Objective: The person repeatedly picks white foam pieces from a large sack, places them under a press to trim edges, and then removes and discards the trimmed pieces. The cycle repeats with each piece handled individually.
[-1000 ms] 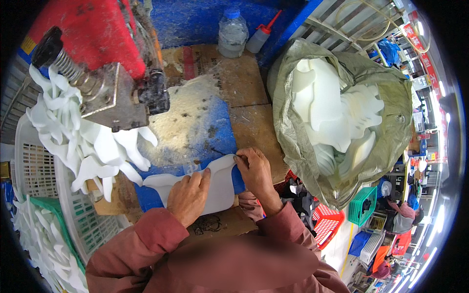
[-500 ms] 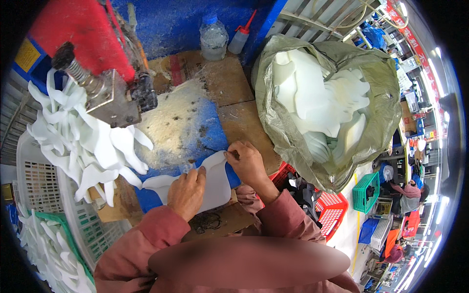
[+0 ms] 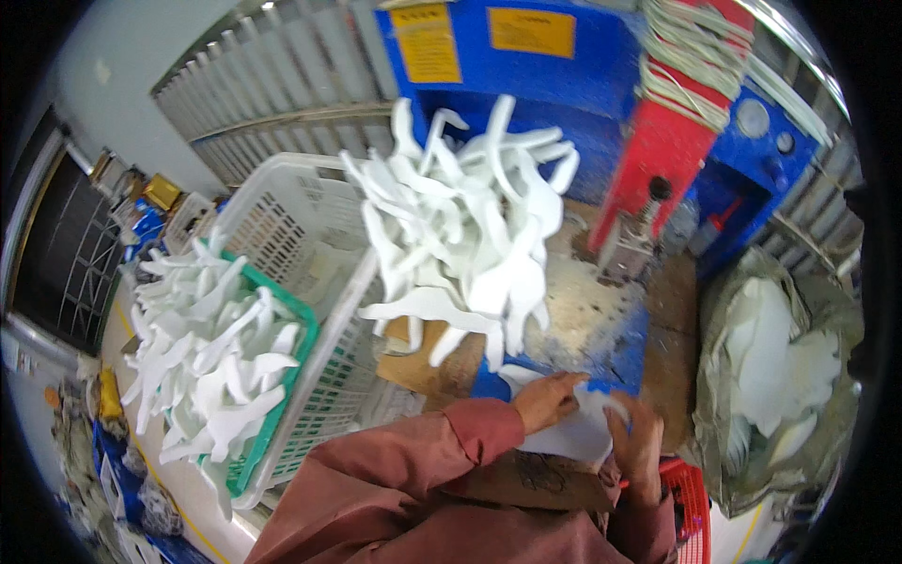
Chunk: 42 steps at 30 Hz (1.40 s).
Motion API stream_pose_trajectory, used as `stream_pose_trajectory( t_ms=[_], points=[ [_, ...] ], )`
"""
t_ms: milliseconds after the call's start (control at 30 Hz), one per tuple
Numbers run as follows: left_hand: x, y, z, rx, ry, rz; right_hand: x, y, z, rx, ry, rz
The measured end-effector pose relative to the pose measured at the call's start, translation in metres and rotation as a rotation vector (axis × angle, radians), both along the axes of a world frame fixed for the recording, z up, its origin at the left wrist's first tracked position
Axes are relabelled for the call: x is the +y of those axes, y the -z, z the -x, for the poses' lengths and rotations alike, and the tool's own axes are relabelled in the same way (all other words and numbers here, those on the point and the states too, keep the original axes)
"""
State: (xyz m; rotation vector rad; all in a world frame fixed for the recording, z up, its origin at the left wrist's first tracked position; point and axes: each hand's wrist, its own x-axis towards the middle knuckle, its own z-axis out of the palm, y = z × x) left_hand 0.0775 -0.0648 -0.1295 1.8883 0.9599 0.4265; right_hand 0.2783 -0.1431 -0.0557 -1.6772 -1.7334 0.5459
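A thin, curved white foam-like sheet (image 3: pixel 584 434) lies between my hands at the front of the blue work surface (image 3: pixel 631 350). My left hand (image 3: pixel 547 402) grips its upper left part, thumb and fingers closed on it. At the right edge, my right hand (image 3: pixel 641 442) has its fingers bent around the sheet, slightly blurred. Beyond my hands, pale powder (image 3: pixel 578 305) covers part of the surface beneath the metal head (image 3: pixel 628 249) of a red machine arm (image 3: pixel 648 132). To the left rises a tall heap of white cut pieces (image 3: pixel 465 221).
Left of the heap stands a white plastic basket (image 3: pixel 352 334), beside a green basket (image 3: pixel 299 362) piled with similar pieces (image 3: pixel 211 348). An olive sack (image 3: pixel 719 376) of larger white sheets stands at right. A red basket (image 3: pixel 693 503) sits below my right arm.
My view has swung to the left, so the baskets and machine show more fully. Both hands stay on the white sheet; the right hand's fingers have curled farther over its edge.
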Motion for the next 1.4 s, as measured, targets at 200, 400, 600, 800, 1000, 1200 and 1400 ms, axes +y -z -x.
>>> stream_pose_trajectory(
  t_ms=[200, 400, 600, 800, 1000, 1200, 1400],
  points=[
    [-0.001, -0.016, 0.037, 0.102, 0.083, -0.738, -0.018, -0.044, 0.020, -0.007, -0.127, -0.099],
    [0.018, -0.002, 0.043, 0.068, 0.251, -0.482, -0.009, -0.045, 0.017, 0.168, -0.140, -0.156],
    [0.036, -0.022, 0.051, 0.145, 0.300, -0.214, -0.013, -0.019, 0.013, 0.563, -0.088, 0.120],
    [0.058, -0.032, 0.036, 0.105, 0.180, 0.037, 0.004, 0.037, 0.000, 0.973, 0.122, 0.467],
    [0.072, -0.022, 0.039, -0.021, 0.107, 0.226, 0.007, 0.040, -0.004, 1.115, 0.071, 0.595],
    [0.090, -0.034, 0.052, -0.029, 0.049, 0.350, 0.022, 0.017, 0.009, 1.085, -0.053, 0.456],
    [0.084, -0.066, 0.057, -0.151, 0.096, 0.365, 0.021, -0.009, -0.001, 1.393, 0.134, 0.509]
  ],
)
